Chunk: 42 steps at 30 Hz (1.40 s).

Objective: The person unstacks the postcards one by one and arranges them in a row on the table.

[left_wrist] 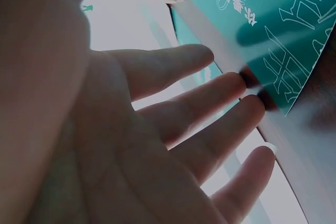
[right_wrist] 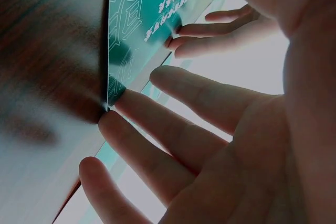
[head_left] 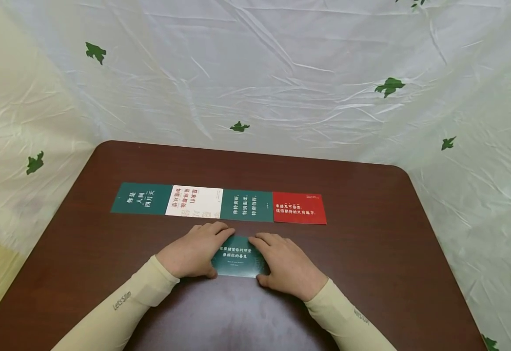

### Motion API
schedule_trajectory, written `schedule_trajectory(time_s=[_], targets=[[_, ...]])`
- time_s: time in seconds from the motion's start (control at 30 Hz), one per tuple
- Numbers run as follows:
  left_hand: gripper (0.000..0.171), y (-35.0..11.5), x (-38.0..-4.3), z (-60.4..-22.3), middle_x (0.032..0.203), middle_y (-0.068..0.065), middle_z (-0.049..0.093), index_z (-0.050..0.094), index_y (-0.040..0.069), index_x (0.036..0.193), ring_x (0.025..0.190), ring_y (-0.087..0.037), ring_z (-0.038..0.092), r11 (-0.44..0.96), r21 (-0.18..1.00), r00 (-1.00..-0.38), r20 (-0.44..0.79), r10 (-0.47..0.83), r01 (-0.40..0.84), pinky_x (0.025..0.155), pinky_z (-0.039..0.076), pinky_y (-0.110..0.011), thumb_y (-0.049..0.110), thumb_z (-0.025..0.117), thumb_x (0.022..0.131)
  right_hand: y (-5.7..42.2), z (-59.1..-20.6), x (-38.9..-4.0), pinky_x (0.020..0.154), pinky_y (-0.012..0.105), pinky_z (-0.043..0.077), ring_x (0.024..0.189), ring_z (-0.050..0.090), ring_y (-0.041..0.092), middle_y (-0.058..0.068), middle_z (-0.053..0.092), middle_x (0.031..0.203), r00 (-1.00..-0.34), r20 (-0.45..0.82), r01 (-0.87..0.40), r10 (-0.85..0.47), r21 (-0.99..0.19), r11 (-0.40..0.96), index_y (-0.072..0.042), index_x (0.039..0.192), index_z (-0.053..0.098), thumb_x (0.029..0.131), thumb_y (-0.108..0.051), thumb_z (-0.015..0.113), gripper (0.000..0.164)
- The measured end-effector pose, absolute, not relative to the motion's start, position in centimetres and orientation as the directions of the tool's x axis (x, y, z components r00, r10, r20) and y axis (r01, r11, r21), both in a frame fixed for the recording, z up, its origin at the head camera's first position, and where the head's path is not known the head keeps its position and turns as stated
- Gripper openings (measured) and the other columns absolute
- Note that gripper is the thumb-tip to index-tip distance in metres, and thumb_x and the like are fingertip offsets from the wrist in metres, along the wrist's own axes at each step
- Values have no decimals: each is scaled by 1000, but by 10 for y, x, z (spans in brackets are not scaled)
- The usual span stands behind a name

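Note:
A teal card (head_left: pixel 238 258) with white lettering lies on the brown table just in front of the person, between the two hands. At its left end, the left hand (head_left: pixel 194 248) has its fingers by the far edge and its thumb by the near edge. The right hand (head_left: pixel 290 263) frames the other end in the same way. In the left wrist view, fairly straight fingers (left_wrist: pixel 210 103) reach to the border of the teal card (left_wrist: pixel 262 24). Spread fingers (right_wrist: pixel 157 129) touch near a corner of the card in the right wrist view.
Beyond the hands, a row of cards runs side by side: a teal card (head_left: pixel 143 199), a white one (head_left: pixel 194 201), another teal one (head_left: pixel 246 205) and a red one (head_left: pixel 300 208). White sheeting (head_left: pixel 282 73) with green leaf shapes surrounds the brown table (head_left: pixel 369 243).

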<state>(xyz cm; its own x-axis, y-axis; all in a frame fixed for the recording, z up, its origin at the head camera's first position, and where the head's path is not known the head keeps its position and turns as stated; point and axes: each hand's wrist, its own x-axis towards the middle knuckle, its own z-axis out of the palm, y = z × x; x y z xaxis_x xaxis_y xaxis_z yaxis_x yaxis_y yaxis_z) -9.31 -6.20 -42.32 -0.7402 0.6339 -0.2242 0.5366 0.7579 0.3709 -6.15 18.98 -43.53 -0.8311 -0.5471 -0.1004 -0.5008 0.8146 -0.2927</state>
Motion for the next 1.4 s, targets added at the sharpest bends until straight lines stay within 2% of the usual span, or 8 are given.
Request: schedule_trajectory(time_s=[0.13, 0.27, 0.43, 0.6, 0.9, 1.4], targets=[[100, -61, -92, -422, 154, -16, 56, 53, 0, 155, 138, -36, 58, 759, 359, -739, -225, 635, 543, 115, 47, -56, 25, 102, 70, 190, -435, -61, 110, 50, 55, 137, 61, 28, 8, 65, 148, -829, -99, -505, -551, -293, 812, -10, 151, 61, 81, -32, 91, 80], [97, -61, -92, -422, 152, -15, 57, 53, 0, 155, 138, -36, 59, 756, 356, -738, -218, 638, 548, 117, 44, -56, 24, 99, 74, 190, -436, -61, 109, 50, 56, 136, 62, 28, 8, 65, 147, -828, -92, -509, -553, -291, 810, -10, 151, 61, 81, -32, 91, 80], [95, -61, -91, -423, 152, -14, 57, 54, 2, 155, 137, -35, 59, 761, 341, -742, -216, 635, 552, 120, 35, -61, 25, 98, 75, 189, -437, -61, 109, 50, 55, 136, 62, 28, 8, 65, 147, -829, -96, -507, -551, -288, 812, -10, 151, 61, 81, -33, 91, 80], [98, -61, -90, -423, 152, -13, 57, 54, 3, 156, 135, -33, 59, 771, 337, -749, -224, 623, 540, 118, 33, -66, 26, 100, 72, 189, -436, -62, 110, 51, 55, 136, 61, 28, 8, 65, 148, -826, -104, -510, -555, -283, 812, -10, 152, 60, 80, -35, 92, 83], [95, -60, -88, -425, 152, -13, 56, 54, 3, 155, 133, -33, 60, 782, 345, -759, -236, 607, 519, 118, 31, -69, 23, 100, 74, 189, -438, -62, 109, 50, 56, 136, 62, 27, 7, 66, 147, -825, -86, -519, -559, -277, 809, -10, 151, 61, 80, -32, 91, 80], [93, -59, -88, -428, 141, -11, 57, 55, 4, 154, 123, -31, 60, 772, 352, -760, -209, 616, 529, 114, 34, -63, 21, 98, 73, 189, -438, -63, 107, 46, 59, 129, 68, 25, 5, 67, 146, -833, -82, -504, -548, -299, 810, -12, 151, 61, 78, -30, 92, 82]])
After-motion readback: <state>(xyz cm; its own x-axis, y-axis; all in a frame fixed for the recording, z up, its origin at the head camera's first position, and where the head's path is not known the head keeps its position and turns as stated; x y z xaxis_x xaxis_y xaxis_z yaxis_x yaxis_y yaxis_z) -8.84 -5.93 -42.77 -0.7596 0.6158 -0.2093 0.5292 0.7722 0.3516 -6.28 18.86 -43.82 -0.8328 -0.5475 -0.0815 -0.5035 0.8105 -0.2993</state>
